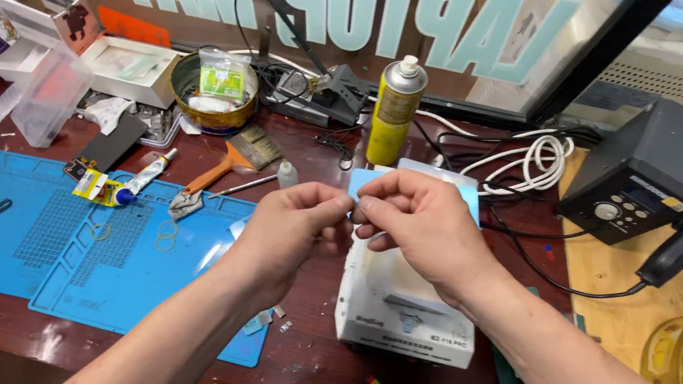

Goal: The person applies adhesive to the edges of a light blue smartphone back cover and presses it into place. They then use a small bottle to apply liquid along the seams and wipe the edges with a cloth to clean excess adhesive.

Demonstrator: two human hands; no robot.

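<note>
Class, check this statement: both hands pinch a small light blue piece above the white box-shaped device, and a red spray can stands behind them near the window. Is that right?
Not quite. The head view shows the spray can is yellow, not red. The rest holds: the left hand and right hand pinch the small light blue piece above the white box-shaped device, with the can behind them by the window.

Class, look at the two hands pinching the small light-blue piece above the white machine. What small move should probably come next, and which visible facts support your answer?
Probably a gentle peel: both the left hand and the right hand pinch the light-blue piece at one edge, fingertips meeting, held in the air above the white machine. That grip suggests separating a thin layer before setting it down.
</note>
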